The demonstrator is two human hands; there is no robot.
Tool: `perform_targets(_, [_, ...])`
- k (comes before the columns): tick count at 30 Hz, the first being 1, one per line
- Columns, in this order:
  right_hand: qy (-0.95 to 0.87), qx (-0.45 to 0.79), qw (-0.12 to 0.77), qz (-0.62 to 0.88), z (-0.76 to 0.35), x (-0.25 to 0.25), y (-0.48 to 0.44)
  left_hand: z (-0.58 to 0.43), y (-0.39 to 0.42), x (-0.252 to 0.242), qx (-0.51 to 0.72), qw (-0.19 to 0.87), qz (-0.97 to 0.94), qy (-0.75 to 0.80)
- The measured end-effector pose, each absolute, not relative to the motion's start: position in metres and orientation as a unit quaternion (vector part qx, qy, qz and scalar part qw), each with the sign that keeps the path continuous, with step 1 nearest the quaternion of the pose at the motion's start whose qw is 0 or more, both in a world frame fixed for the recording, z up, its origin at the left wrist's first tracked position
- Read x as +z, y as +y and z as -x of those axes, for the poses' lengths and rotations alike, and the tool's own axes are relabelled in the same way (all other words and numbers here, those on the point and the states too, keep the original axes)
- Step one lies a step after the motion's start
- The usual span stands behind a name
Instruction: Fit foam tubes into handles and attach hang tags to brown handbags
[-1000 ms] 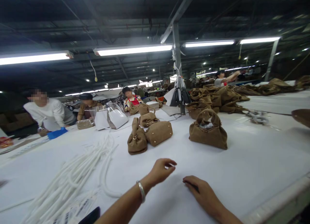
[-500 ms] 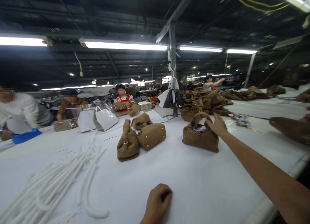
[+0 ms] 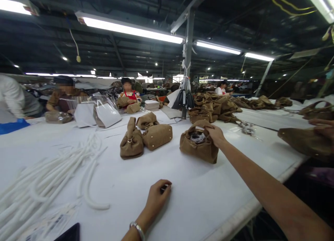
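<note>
Right, the right hand (image 3: 215, 134) has the brown handbag (image 3: 198, 147) by its handle, fingers closed around the strap, the bag at the table's middle, just right of three others. Its mouth gapes, and clear crumpled plastic (image 3: 197, 137) shows inside! Whether its base fully rests on the table, I can't tell. Down in front, the left hand (image 3: 158, 195) is well apart from it, fingers loosely curled, thumb close to them; whether anything sits within, I can't say.

Over to the three bags: one stands with its handle up (image 3: 131, 143), one lies showing its studded base (image 3: 158, 136), and one sits behind (image 3: 147, 120). Farther left, clear plastic bags (image 3: 108, 114) contain white-faced pieces. All this on a broad white table (image 3: 188, 202), white tubing (image 3: 54, 185) sprawling along the left, a heap of brown bags (image 3: 211, 107) beyond. Co-workers line the far side, and strip lights (image 3: 133, 30) glow beneath a dark roof.
</note>
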State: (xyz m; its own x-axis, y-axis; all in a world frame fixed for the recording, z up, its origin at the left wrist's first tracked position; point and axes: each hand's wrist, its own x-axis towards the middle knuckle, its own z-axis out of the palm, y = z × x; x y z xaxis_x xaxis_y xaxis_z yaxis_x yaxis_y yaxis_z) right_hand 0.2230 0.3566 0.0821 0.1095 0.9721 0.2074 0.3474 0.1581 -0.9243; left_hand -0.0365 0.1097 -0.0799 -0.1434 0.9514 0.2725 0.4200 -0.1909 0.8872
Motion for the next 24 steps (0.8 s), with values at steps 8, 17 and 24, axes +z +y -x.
perform_targets(8, [-0.565,0.525,0.464,0.436,-0.157,0.073,0.229,0.016,0.018,-0.011,0.626,0.028,-0.571,0.530])
perform_targets(17, [-0.573,0.631,0.419,0.313,-0.092,0.083,0.116,0.005,-0.059,0.015,0.393,-0.075,-0.708,0.581])
perform_targets(24, [-0.615,0.601,0.398,0.318,-0.094,0.066,0.122,0.013,-0.050,-0.004,0.442,-0.100,-0.644,0.616])
